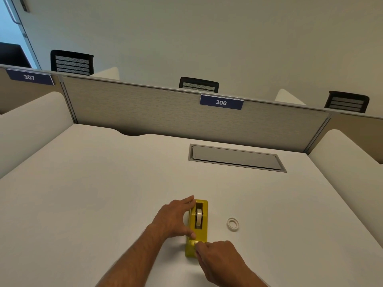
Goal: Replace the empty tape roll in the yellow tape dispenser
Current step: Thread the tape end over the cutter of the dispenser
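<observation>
The yellow tape dispenser (204,226) lies lengthwise on the white desk (103,193), near the front edge. A whitish tape roll (199,218) sits upright in its slot. My left hand (176,218) grips the dispenser's left side, fingers along the far end and thumb at the near part. My right hand (217,255) has its fingertips pinched at the near cutter end of the dispenser; what they pinch is too small to tell. A thin white ring, a bare tape core (232,224), lies flat on the desk to the right of the dispenser.
A grey cable hatch (236,157) is set into the desk further back. A fabric partition (145,108) with the label 306 closes the far side, and white side panels (352,158) flank the desk. Black chair backs show behind the partition.
</observation>
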Action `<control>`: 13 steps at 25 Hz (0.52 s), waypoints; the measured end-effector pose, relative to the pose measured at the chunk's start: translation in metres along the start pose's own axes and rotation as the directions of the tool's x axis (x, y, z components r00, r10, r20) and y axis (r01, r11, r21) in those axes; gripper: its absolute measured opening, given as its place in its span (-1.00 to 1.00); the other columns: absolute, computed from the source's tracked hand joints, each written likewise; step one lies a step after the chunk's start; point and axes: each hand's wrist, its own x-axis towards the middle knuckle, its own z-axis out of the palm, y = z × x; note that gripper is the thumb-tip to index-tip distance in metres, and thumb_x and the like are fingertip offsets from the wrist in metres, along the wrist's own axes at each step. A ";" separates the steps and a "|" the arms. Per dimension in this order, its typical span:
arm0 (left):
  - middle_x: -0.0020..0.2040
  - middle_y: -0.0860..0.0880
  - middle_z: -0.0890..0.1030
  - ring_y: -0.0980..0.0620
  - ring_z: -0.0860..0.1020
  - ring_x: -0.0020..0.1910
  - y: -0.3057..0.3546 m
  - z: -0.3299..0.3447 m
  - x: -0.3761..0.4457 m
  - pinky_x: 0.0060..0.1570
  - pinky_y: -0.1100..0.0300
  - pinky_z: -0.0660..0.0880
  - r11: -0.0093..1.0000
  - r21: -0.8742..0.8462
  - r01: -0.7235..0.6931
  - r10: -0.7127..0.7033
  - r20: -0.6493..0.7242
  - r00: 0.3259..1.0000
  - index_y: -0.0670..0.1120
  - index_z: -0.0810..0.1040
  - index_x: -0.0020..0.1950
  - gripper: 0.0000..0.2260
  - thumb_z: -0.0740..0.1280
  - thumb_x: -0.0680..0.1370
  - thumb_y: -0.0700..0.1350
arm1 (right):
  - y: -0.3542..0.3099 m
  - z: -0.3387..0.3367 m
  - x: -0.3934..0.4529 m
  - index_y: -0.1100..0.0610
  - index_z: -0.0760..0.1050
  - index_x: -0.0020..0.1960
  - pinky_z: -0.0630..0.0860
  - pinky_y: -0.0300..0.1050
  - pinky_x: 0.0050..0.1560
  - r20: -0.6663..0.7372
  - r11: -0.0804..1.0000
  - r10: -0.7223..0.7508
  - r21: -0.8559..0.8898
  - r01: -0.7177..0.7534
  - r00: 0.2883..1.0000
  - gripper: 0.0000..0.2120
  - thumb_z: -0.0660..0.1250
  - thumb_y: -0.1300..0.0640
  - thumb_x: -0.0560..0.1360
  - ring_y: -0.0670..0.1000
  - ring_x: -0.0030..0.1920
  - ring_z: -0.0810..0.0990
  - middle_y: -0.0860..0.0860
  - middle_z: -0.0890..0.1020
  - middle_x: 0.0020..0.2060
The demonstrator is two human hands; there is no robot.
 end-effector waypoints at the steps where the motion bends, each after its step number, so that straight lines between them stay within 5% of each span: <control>1: 0.59 0.19 0.06 -0.01 0.17 0.54 0.001 0.000 0.000 0.44 -0.07 0.26 1.000 -0.003 0.000 0.000 0.001 1.000 0.16 0.03 0.55 0.00 0.48 0.25 0.35 | 0.000 0.001 0.000 0.17 0.33 0.25 0.54 0.05 0.00 0.004 1.000 0.005 0.001 -0.005 1.000 -0.74 0.26 0.09 0.62 0.21 -0.08 0.65 0.19 0.63 0.07; 5: 0.59 0.18 0.05 -0.01 0.16 0.54 0.002 -0.002 -0.002 0.46 -0.08 0.25 1.000 -0.010 -0.004 0.004 0.006 1.000 0.16 0.03 0.55 0.00 0.48 0.27 0.34 | 0.000 -0.001 -0.005 0.16 0.39 0.20 0.43 -0.04 -0.14 -0.155 1.000 -0.028 -0.017 0.026 0.988 -0.79 0.25 0.08 0.62 0.15 -0.07 0.60 0.16 0.61 0.07; 8: 0.59 0.19 0.04 0.00 0.15 0.54 0.002 -0.002 -0.003 0.47 -0.09 0.24 1.000 -0.014 -0.014 0.014 0.004 1.000 0.17 0.02 0.55 -0.02 0.48 0.28 0.32 | 0.000 -0.008 -0.015 0.02 0.58 -0.02 0.46 -0.23 -0.44 -0.335 0.994 -0.069 -0.098 0.039 0.940 -0.73 0.52 -0.07 0.38 -0.05 -0.24 0.58 -0.04 0.65 -0.10; 10: 0.59 0.20 0.04 0.01 0.15 0.54 0.002 -0.003 -0.003 0.47 -0.08 0.23 1.000 -0.015 -0.014 0.014 0.002 1.000 0.17 0.02 0.55 -0.02 0.48 0.29 0.32 | -0.004 -0.012 -0.017 -0.06 0.63 -0.17 0.42 -0.34 -0.57 -0.364 0.990 -0.113 -0.123 0.072 0.924 -0.68 0.63 -0.13 0.17 -0.15 -0.35 0.56 -0.15 0.67 -0.20; 13: 0.59 0.20 0.04 0.01 0.15 0.54 0.002 -0.002 -0.002 0.46 -0.08 0.23 1.000 -0.013 -0.013 0.013 0.000 1.000 0.17 0.02 0.55 -0.01 0.48 0.28 0.33 | -0.004 -0.010 -0.016 -0.08 0.65 -0.18 0.45 -0.39 -0.54 -0.347 0.985 -0.143 -0.142 0.098 0.927 -0.67 0.64 -0.16 0.14 -0.18 -0.37 0.56 -0.21 0.68 -0.24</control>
